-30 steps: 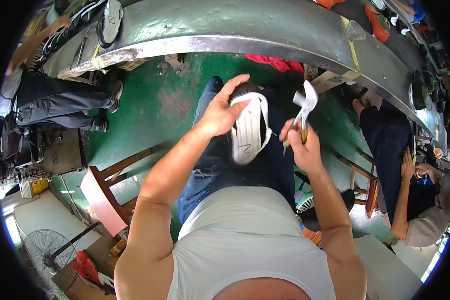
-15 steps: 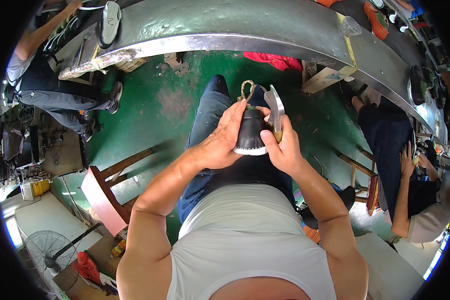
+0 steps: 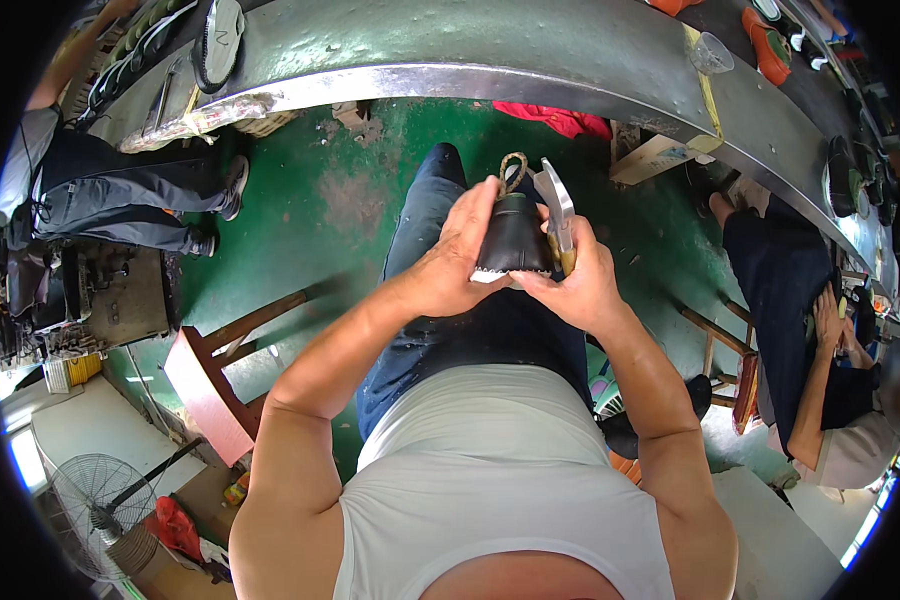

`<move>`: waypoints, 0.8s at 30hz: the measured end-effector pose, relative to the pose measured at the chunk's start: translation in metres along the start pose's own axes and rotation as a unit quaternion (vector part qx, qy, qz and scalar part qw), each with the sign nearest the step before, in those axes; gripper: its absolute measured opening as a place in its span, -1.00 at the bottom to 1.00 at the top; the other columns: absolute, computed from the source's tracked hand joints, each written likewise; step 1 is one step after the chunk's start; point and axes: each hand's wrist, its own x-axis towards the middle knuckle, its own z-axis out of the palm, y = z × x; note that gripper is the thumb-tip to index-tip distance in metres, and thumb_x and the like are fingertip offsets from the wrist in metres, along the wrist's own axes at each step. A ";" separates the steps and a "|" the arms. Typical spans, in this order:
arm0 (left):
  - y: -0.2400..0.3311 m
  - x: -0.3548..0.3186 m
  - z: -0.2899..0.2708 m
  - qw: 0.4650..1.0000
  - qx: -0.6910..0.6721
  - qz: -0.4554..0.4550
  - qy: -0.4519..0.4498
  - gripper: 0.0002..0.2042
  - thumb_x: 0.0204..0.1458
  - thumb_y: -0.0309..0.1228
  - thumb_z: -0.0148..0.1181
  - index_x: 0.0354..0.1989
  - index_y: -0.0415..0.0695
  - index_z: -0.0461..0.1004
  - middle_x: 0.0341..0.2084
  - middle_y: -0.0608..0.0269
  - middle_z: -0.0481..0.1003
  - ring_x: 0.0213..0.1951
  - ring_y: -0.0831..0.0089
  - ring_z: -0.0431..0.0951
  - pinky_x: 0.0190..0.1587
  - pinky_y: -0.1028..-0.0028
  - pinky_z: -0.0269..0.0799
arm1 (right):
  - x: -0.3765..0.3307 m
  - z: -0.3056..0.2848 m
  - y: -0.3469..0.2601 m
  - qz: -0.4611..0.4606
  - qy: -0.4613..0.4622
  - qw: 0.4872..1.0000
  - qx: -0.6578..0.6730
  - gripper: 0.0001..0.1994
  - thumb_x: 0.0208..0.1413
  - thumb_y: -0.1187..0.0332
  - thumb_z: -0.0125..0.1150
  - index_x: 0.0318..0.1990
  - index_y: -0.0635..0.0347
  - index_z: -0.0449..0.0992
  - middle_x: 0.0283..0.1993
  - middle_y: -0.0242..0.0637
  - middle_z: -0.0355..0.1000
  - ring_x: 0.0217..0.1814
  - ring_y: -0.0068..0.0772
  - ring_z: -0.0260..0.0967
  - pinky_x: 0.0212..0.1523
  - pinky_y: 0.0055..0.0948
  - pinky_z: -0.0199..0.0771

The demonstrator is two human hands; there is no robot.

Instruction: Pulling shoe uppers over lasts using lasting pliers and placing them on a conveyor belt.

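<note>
The step in hand appears to be steadying and lining up a black leather shoe [image 3: 515, 235], probably pressing its upper against the white sole edge [image 3: 490, 277]. The shoe is above the person's lap, clear of the counter [image 3: 420, 45], with what looks like its heel toward the torso and a rope loop [image 3: 513, 163] standing from its top.

The left hand [image 3: 457, 252] grips the shoe's left side, fingers long against the leather and thumb at the lower edge. The right hand [image 3: 577, 278] is closed round a hammer [image 3: 559, 205] near its head, which points up just beside the shoe; its thumb bears on the stitched rim. Whether its hidden fingers also clasp the shoe, I cannot tell.

Any next tap would call for the left hand to hold the shoe alone, freeing the hammer, with fingertips away from the struck spot.
</note>
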 end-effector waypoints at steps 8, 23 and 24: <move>-0.027 -0.011 0.042 0.900 -0.314 -0.217 0.210 -0.22 0.12 -0.43 0.31 0.46 -0.24 -0.02 0.28 -0.05 0.30 0.24 0.26 0.37 0.30 0.37 0.23 | 0.020 0.007 0.011 0.093 0.039 0.995 -0.007 -0.34 -0.09 0.32 0.55 0.14 0.29 0.31 0.07 -0.09 0.50 0.06 -0.31 0.51 0.06 -0.33 0.49; -0.032 -0.032 0.030 0.815 -0.378 -0.438 0.016 -0.47 -0.02 -0.59 -0.02 0.23 -0.18 0.38 -0.12 0.27 0.54 -0.22 0.55 0.54 -0.35 0.61 0.42 | -0.030 0.014 0.083 0.226 -0.060 0.972 0.012 -0.65 0.19 0.18 0.23 -0.18 0.37 0.40 -0.42 -0.20 0.51 -0.49 -0.42 0.48 -0.38 -0.37 0.48; -0.033 -0.034 0.029 0.806 -0.386 -0.449 0.006 -0.45 -0.02 -0.58 -0.02 0.26 -0.16 0.36 -0.12 0.29 0.54 -0.23 0.59 0.52 -0.41 0.64 0.37 | -0.027 0.004 0.068 0.224 -0.051 0.973 0.013 -0.63 0.27 0.12 0.12 -0.18 0.36 0.40 -0.40 -0.18 0.53 -0.46 -0.39 0.50 -0.34 -0.36 0.49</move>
